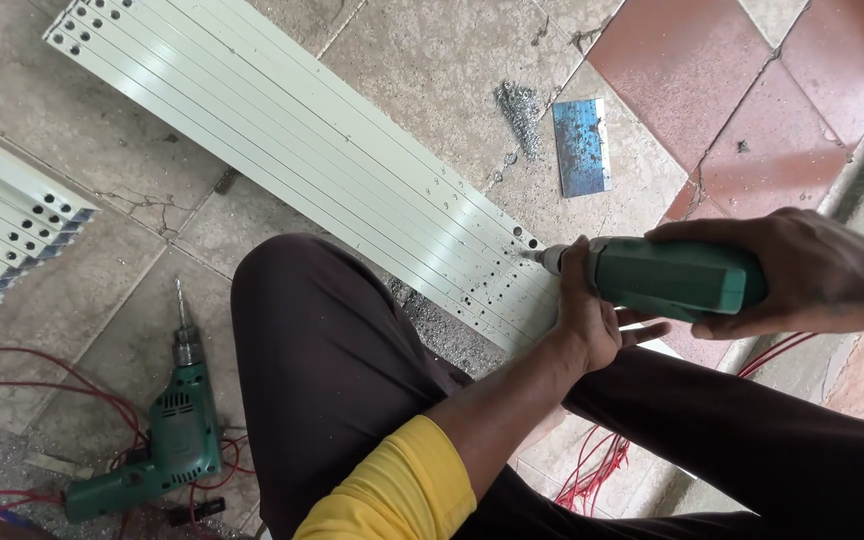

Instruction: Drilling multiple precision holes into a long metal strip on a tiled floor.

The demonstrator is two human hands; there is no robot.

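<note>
A green electric drill (pixel 672 278) lies almost level over the near end of a row of pale green metal strips (pixel 352 150). Its bit tip touches the strips by a round hole. My right hand (pixel 802 270) wraps over the drill's rear body from above. My left hand (pixel 587 315) cups the drill's front from below, near the chuck, with the wrist resting on the strips' end. Several small holes dot the strips beside the bit.
A second green drill (pixel 167 440) lies on the floor at lower left amid red wires (pixel 42 395). More perforated strips (pixel 2 245) are stacked at the left edge. Metal shavings (pixel 520 110) and a blue plate (pixel 582 147) lie beyond the strips. My dark-trousered legs (pixel 332 370) fill the foreground.
</note>
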